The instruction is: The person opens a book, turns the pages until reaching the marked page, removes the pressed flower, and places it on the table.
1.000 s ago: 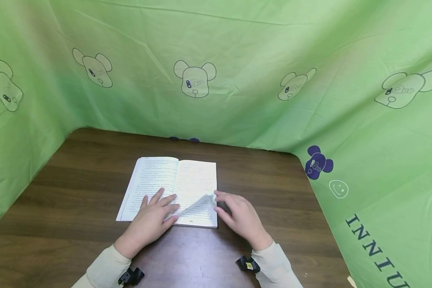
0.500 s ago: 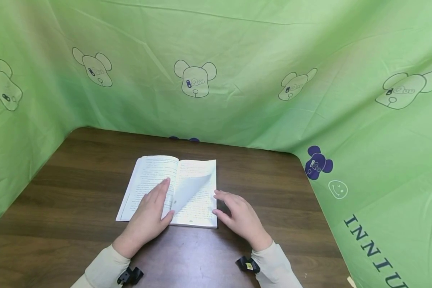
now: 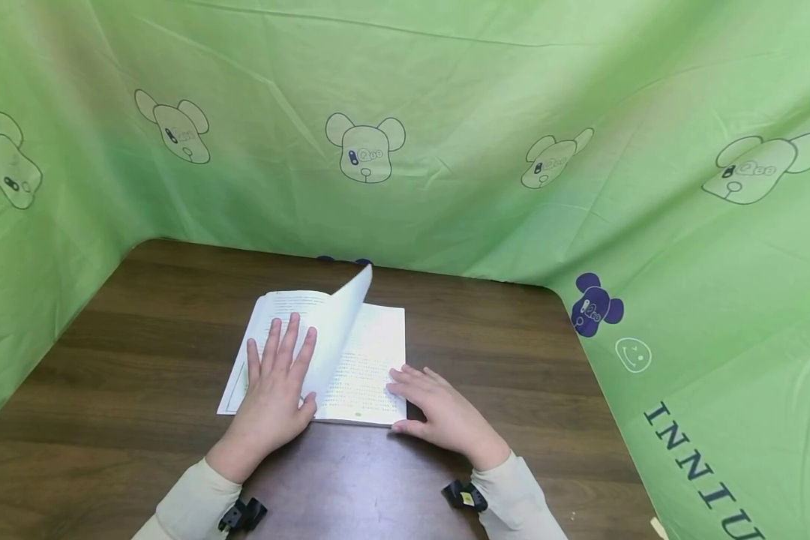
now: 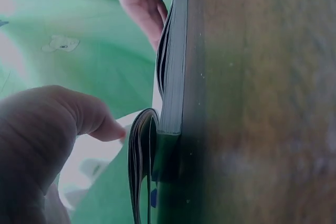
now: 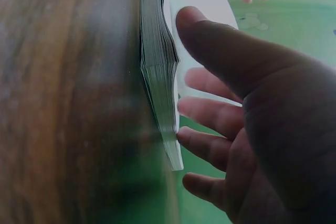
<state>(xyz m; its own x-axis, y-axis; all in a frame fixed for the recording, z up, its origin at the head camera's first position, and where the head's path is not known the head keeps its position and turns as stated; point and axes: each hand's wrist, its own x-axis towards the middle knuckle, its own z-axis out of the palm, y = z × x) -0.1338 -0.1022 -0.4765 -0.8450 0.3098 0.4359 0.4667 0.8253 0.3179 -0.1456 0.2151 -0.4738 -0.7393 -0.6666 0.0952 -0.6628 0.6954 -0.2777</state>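
A book (image 3: 381, 337) lies open on a table (image 3: 499, 337), its raised leaf (image 3: 340, 322) leaning beside the left hand (image 3: 272, 397), fingers spread wide, while the right hand (image 3: 445, 412), loosely spread, meets the book's right edge; a light leftward sweep should lay the leaf uncreased.

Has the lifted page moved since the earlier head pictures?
Yes: against the table, the lifted page has swung left across the open book, its free corner now higher in the picture.

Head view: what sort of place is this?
Probably a makeshift recording booth: a green curtain closes in three sides of a wooden table, and black cameras are worn on both wrists.
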